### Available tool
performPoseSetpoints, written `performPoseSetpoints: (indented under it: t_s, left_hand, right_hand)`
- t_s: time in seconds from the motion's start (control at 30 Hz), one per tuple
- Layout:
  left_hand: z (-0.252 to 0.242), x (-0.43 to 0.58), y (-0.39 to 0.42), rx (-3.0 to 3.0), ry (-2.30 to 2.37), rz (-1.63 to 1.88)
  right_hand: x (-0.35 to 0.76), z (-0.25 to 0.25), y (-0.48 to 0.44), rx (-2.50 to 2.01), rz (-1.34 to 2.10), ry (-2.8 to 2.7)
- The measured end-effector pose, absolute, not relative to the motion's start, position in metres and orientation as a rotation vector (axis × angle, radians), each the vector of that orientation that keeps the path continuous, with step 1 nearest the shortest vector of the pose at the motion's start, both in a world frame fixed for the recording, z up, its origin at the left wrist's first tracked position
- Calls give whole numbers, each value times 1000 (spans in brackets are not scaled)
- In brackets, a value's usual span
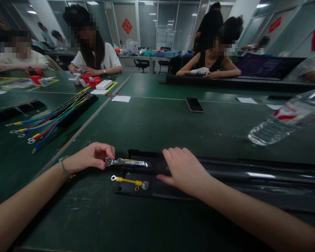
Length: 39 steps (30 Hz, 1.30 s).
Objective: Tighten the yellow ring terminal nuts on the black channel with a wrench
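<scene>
A long black rail (225, 175) lies across the green table in front of me. My left hand (90, 157) pinches the end of a small silver wrench (127, 162), which lies along the rail's left end. Just below the wrench, a short yellow wire with ring terminals (126, 180) is fixed to the rail by a bolt (145, 184). My right hand (185, 169) rests palm down on the rail to the right of the wrench, fingers flat and holding nothing.
A clear water bottle (283, 122) lies on its side at the right. A dark phone (194, 104) lies further back. Coloured wires (47, 122) on another black rail sit to the left. Several people sit at the far side of the tables.
</scene>
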<state>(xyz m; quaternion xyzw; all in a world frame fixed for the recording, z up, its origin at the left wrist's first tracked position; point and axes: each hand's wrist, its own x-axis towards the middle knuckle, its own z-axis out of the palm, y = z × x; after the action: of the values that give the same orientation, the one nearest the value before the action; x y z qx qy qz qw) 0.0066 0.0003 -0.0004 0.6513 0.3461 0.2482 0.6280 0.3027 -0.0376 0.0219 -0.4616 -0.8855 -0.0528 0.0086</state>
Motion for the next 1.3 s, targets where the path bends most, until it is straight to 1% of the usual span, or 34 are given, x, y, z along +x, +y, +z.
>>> performPoseSetpoints:
  t_s: [0.3, 0.73, 0.83, 1.13, 1.3]
  left_hand:
    - [-5, 6, 5, 1433, 1106, 722]
    - [-2, 6, 4, 1489, 1156, 675]
    - [-2, 6, 5, 1511, 1157, 665]
    - [-5, 4, 7, 1569, 1187, 630]
    - [-7, 2, 9, 1556, 1158, 623]
  right_hand:
    - [302, 22, -38, -1438, -186, -2767]
    - [303, 21, -38, -1437, -171, -2757]
    - [304, 22, -38, -1432, -110, -2743]
    - [311, 37, -49, -1468, 241, -2740]
    - [310, 33, -62, -1414, 165, -2817]
